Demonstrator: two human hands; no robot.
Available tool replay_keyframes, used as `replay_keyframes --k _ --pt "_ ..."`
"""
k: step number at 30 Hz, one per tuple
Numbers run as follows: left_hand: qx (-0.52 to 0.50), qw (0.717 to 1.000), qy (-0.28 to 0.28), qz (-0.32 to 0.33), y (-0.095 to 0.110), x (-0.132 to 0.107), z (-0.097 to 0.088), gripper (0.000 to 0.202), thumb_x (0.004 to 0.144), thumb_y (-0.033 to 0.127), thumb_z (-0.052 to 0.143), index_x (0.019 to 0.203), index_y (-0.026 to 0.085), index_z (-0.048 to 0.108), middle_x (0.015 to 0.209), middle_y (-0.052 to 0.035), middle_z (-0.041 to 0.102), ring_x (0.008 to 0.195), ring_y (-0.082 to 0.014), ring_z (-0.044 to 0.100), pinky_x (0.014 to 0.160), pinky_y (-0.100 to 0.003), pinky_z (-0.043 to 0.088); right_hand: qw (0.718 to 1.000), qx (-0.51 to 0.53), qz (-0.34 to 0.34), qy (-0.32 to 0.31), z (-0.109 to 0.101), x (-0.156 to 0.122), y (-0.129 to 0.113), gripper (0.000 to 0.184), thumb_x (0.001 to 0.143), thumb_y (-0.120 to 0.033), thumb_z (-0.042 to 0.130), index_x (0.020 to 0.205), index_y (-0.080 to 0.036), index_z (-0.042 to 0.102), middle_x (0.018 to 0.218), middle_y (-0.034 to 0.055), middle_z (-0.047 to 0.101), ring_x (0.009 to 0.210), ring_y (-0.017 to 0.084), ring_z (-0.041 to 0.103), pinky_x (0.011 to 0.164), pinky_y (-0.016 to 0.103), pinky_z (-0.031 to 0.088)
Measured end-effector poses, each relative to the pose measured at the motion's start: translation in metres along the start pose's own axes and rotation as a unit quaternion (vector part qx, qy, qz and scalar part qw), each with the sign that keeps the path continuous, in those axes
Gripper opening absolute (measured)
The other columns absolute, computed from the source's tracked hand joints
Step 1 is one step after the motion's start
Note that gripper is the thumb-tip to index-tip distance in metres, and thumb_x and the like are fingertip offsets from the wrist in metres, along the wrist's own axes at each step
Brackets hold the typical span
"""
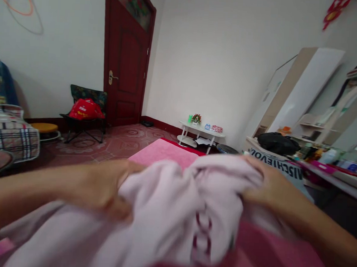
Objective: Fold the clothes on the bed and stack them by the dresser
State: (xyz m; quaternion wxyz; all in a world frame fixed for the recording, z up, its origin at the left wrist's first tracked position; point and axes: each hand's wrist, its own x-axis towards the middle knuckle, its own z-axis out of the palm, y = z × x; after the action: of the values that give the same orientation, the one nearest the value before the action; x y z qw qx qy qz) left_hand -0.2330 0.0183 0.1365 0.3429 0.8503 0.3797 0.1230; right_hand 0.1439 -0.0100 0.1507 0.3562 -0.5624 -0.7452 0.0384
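Note:
A pale pink garment (168, 212), perhaps a sweatshirt, hangs bunched between my two hands, with dark red lettering on its front. My left hand (106, 189) grips its left part, the fingers wrapped into the cloth. On the other side my right hand (258, 181) is closed on a gathered fold near the top. Both hands are somewhat blurred, and some fingertips are hidden in the fabric. Beneath the garment lies a pink surface (159, 150), which shows behind it and at lower right.
A low white table (201, 129) with small items stands by the far wall. At left are a folding chair (89, 89) with a red bag (86, 109) and a yellow stool (44, 127). On the right, a cluttered dressing table (340, 178) stands beside grey cloth (278, 164) with black lettering.

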Motion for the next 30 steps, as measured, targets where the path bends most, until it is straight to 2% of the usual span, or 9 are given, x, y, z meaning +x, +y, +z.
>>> replay_keyframes --k 3,5,9,11,13,18,23,27,30 --pt "0.169 0.931 0.323 0.009 -0.023 0.063 -0.036 0.085 0.058 0.054 0.072 0.135 0.024 0.049 0.134 -0.0032 0.055 0.117 -0.0276 0.056 0.098 -0.033 0.045 0.963 -0.096 0.002 0.252 0.028 0.088 0.01 0.067 0.077 -0.03 0.054 0.14 -0.013 0.039 0.14 0.0162 0.046 0.126 0.029 0.046 0.1 0.037 0.034" --pt "0.207 0.901 0.382 -0.003 -0.053 0.107 -0.034 0.097 0.063 0.062 0.067 0.145 0.021 0.034 0.15 -0.0107 0.034 0.134 -0.0336 0.036 0.107 -0.043 0.034 0.947 -0.138 0.046 0.285 0.072 0.111 0.032 0.062 0.087 -0.033 0.04 0.144 -0.009 0.031 0.148 0.0187 0.033 0.137 0.028 0.03 0.107 0.037 0.026" --pt "0.141 0.948 0.259 -0.12 -0.125 0.167 0.014 0.086 0.064 0.067 0.063 0.137 0.024 0.046 0.142 -0.0133 0.046 0.13 -0.037 0.042 0.103 -0.046 0.035 0.97 -0.167 0.175 -0.034 0.187 0.084 0.084 0.062 0.091 -0.046 0.04 0.144 -0.013 0.036 0.148 0.0193 0.035 0.137 0.031 0.031 0.108 0.046 0.026" --pt "0.102 0.954 0.241 -0.145 -0.153 0.18 0.037 0.081 0.069 0.068 0.057 0.136 0.024 0.047 0.138 -0.0124 0.051 0.126 -0.0354 0.047 0.102 -0.045 0.036 0.963 -0.191 0.154 -0.11 0.227 0.064 0.101 0.063 0.091 -0.053 0.038 0.143 -0.018 0.039 0.149 0.0161 0.035 0.138 0.032 0.028 0.109 0.053 0.021" --pt "0.078 0.956 0.254 -0.127 -0.17 0.184 0.048 0.078 0.072 0.069 0.054 0.136 0.024 0.047 0.138 -0.0106 0.052 0.125 -0.0328 0.048 0.103 -0.042 0.036 0.962 -0.204 0.126 -0.132 0.244 0.053 0.108 0.062 0.091 -0.056 0.036 0.142 -0.021 0.041 0.151 0.0138 0.032 0.14 0.032 0.025 0.11 0.056 0.018" --pt "0.054 0.95 0.294 -0.09 -0.182 0.182 0.045 0.074 0.073 0.066 0.055 0.132 0.021 0.052 0.131 -0.0099 0.057 0.118 -0.0295 0.053 0.1 -0.038 0.04 0.976 -0.153 0.103 -0.116 0.232 0.055 0.115 0.054 0.09 -0.047 0.042 0.135 -0.02 0.05 0.148 0.0117 0.038 0.138 0.027 0.031 0.112 0.049 0.023" --pt "0.038 0.946 0.308 -0.09 -0.181 0.184 0.045 0.071 0.07 0.062 0.061 0.128 0.023 0.055 0.131 -0.0076 0.056 0.121 -0.0291 0.051 0.103 -0.037 0.038 0.995 -0.005 0.093 -0.033 0.231 0.055 0.122 0.038 0.08 -0.032 0.056 0.114 -0.017 0.066 0.13 0.0118 0.058 0.124 0.025 0.05 0.107 0.041 0.035" --pt "0.003 0.948 0.31 -0.078 -0.179 0.181 0.045 0.069 0.071 0.061 0.059 0.128 0.023 0.055 0.133 -0.0074 0.055 0.123 -0.0295 0.05 0.106 -0.037 0.036 0.96 0.237 0.112 0.095 0.206 0.058 0.068 0.027 0.08 -0.031 0.053 0.097 -0.016 0.069 0.096 0.0087 0.072 0.091 0.022 0.067 0.086 0.037 0.052" --pt "-0.003 0.948 0.308 -0.079 -0.175 0.178 0.045 0.069 0.071 0.061 0.059 0.128 0.023 0.055 0.134 -0.0076 0.055 0.123 -0.03 0.05 0.105 -0.038 0.036 0.933 0.29 -0.018 0.214 0.156 0.045 -0.001 0.028 0.089 -0.036 0.046 0.092 -0.021 0.069 0.087 0.0046 0.072 0.083 0.02 0.068 0.084 0.037 0.053"
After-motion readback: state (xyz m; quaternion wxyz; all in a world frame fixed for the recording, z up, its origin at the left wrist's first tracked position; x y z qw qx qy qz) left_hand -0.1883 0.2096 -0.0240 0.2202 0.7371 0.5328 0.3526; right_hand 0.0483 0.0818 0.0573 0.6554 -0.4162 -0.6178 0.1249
